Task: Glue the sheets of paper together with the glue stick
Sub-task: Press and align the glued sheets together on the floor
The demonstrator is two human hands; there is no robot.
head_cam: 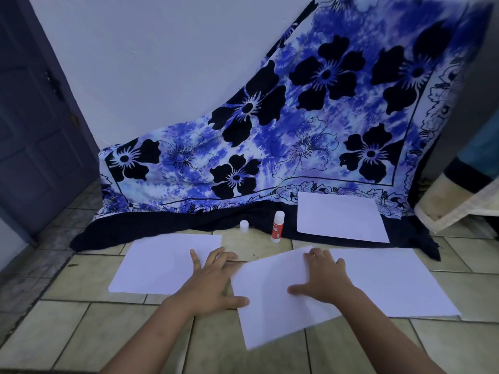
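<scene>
My right hand (321,279) presses flat, fingers spread wide, on the white paper sheet (270,309), which lies skewed on the tiled floor (113,330). My left hand (213,282), also spread, touches its left edge. The red-and-white glue stick (276,227) stands upright behind.

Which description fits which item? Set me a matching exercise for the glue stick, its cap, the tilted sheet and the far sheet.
1. glue stick
2. cap
3. tilted sheet
4. far sheet

a. lying on the floral cloth
b. under the flat right hand
c. upright, red body
d. small, all white, upright

Pairs: 1-c, 2-d, 3-b, 4-a.
</scene>
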